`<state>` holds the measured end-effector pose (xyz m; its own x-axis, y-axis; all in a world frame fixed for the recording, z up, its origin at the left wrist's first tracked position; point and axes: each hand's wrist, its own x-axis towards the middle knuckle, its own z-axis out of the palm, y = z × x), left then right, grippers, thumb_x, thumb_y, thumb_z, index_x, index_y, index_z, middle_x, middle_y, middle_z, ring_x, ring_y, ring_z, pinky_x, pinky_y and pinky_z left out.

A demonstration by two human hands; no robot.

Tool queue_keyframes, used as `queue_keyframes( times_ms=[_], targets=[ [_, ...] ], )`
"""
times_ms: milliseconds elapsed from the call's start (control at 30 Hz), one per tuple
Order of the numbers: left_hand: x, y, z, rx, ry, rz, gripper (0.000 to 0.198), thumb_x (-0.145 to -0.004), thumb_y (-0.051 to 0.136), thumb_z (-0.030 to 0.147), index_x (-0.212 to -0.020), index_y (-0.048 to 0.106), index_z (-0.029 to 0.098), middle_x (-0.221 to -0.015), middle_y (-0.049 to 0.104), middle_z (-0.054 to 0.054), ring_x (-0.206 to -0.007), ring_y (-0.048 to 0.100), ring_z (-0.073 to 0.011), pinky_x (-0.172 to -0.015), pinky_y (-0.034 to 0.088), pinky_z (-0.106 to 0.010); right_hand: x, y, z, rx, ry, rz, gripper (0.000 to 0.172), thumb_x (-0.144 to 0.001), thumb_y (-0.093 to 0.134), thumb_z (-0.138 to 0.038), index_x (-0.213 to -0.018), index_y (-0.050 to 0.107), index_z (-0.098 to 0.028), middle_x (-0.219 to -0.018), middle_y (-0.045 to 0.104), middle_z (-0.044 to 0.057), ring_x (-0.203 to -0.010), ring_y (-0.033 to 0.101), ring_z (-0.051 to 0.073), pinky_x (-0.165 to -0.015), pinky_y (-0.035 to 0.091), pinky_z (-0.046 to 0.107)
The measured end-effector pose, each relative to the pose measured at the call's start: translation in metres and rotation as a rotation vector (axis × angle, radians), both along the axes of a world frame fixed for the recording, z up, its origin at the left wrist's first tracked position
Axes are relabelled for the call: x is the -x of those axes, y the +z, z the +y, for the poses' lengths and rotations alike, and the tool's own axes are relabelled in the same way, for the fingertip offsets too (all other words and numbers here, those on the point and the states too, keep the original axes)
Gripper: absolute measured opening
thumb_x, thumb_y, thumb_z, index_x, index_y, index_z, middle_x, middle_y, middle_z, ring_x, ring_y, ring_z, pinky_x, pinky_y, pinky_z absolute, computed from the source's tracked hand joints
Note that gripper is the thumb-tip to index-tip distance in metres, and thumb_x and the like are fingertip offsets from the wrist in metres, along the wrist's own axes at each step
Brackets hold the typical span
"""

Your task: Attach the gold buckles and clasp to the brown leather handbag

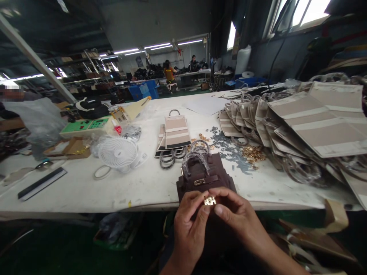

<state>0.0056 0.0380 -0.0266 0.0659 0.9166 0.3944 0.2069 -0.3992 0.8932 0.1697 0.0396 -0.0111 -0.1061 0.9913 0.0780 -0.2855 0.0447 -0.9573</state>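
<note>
A small gold metal clasp plate (210,201) is pinched between the fingertips of both my hands. My left hand (190,219) grips its left side, and my right hand (236,214) closes on its right side. Just beyond my fingers lies a dark brown handbag (215,167), its handles (197,158) wrapped in clear plastic. A gold buckle (200,182) sits on the strap across the bag. My hands cover the bag's near edge.
Beige panels with handles (177,131) lie beyond the bag. Grey metal pieces (229,149) and gold hardware (254,153) are scattered to the right, beside a large pile of beige bag panels (321,118). A white fan (118,152) and green-topped machine (88,125) stand left.
</note>
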Motion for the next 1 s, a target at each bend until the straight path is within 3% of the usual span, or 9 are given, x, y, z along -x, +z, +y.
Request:
queue_keyframes(
  times_ms=[167,367,500,600,700,767,833,933,1000],
  targets=[
    [0.006,-0.014,0.007,-0.018,0.029,0.071,0.037,-0.103,0.059,0.026,-0.139,0.064,0.034,-0.125,0.063,-0.005,-0.113,0.064,-0.0193,-0.094,0.054,-0.031,0.007,-0.014,0.009,0.053,-0.069,-0.071,0.032,-0.085,0.085,-0.049,-0.104,0.08,-0.024,-0.101,0.076,0.005,-0.094,0.068,0.025,-0.088,0.053,0.035],
    [0.043,-0.039,0.031,0.132,0.367,0.186,0.05,-0.095,0.067,0.034,-0.142,0.057,0.024,-0.136,0.059,-0.011,-0.109,0.061,-0.0223,-0.084,0.054,-0.033,0.006,-0.041,0.035,0.133,-0.082,-0.08,0.042,-0.088,0.082,-0.052,-0.116,0.075,-0.022,-0.093,0.074,0.004,-0.084,0.065,0.021,-0.082,0.05,0.032],
    [0.06,-0.051,0.04,0.302,0.346,0.149,0.054,-0.088,0.072,0.037,-0.138,0.061,0.02,-0.123,0.066,-0.011,-0.095,0.064,-0.021,-0.078,0.054,-0.033,0.006,-0.057,0.046,0.147,-0.033,-0.062,0.042,-0.092,0.078,-0.053,-0.119,0.073,-0.021,-0.092,0.073,0.004,-0.083,0.063,0.02,-0.082,0.049,0.031],
    [0.058,-0.05,0.04,0.342,0.355,0.107,0.062,-0.085,0.075,0.037,-0.143,0.059,0.02,-0.12,0.066,-0.009,-0.09,0.063,-0.0191,-0.079,0.054,-0.033,0.007,-0.061,0.05,0.149,-0.035,-0.06,0.042,-0.091,0.078,-0.054,-0.117,0.074,-0.02,-0.092,0.072,0.005,-0.081,0.062,0.02,-0.079,0.049,0.031],
    [0.052,-0.04,0.038,0.357,0.381,0.015,0.072,-0.083,0.077,0.037,-0.148,0.054,0.02,-0.117,0.066,-0.008,-0.089,0.063,-0.0179,-0.079,0.053,-0.031,0.008,-0.061,0.053,0.155,-0.034,-0.003,0.039,-0.09,0.08,-0.051,-0.115,0.073,-0.022,-0.095,0.07,0.004,-0.081,0.061,0.019,-0.075,0.05,0.03],
    [0.048,-0.031,0.039,0.399,0.344,-0.133,0.078,-0.081,0.079,0.036,-0.152,0.049,0.02,-0.115,0.068,-0.007,-0.09,0.065,-0.0179,-0.08,0.054,-0.03,0.007,-0.06,0.054,0.17,-0.03,0.045,0.038,-0.087,0.083,-0.049,-0.113,0.073,-0.023,-0.097,0.068,0.004,-0.083,0.061,0.02,-0.075,0.052,0.031],
    [0.046,-0.023,0.04,0.462,0.226,-0.304,0.078,-0.079,0.082,0.035,-0.15,0.051,0.02,-0.114,0.071,-0.006,-0.095,0.068,-0.0198,-0.083,0.054,-0.029,0.005,-0.06,0.054,0.173,-0.029,0.06,0.037,-0.085,0.085,-0.048,-0.11,0.072,-0.023,-0.099,0.068,0.004,-0.084,0.062,0.02,-0.078,0.053,0.032],
    [0.041,-0.016,0.043,0.606,-0.047,-0.436,0.056,-0.076,0.086,0.036,-0.126,0.069,0.015,-0.107,0.076,-0.008,-0.096,0.071,-0.0247,-0.086,0.055,-0.033,0.003,-0.057,0.052,0.144,-0.027,0.019,0.037,-0.084,0.086,-0.047,-0.106,0.069,-0.022,-0.101,0.068,0.005,-0.084,0.063,0.02,-0.079,0.054,0.032],
    [0.037,-0.015,0.044,0.661,-0.153,-0.467,0.045,-0.077,0.086,0.039,-0.113,0.074,0.013,-0.105,0.078,-0.01,-0.095,0.072,-0.0271,-0.088,0.056,-0.036,0.003,-0.053,0.05,0.124,-0.035,-0.03,0.037,-0.083,0.086,-0.047,-0.103,0.068,-0.022,-0.101,0.069,0.005,-0.08,0.063,0.02,-0.074,0.054,0.031]
  ],
)
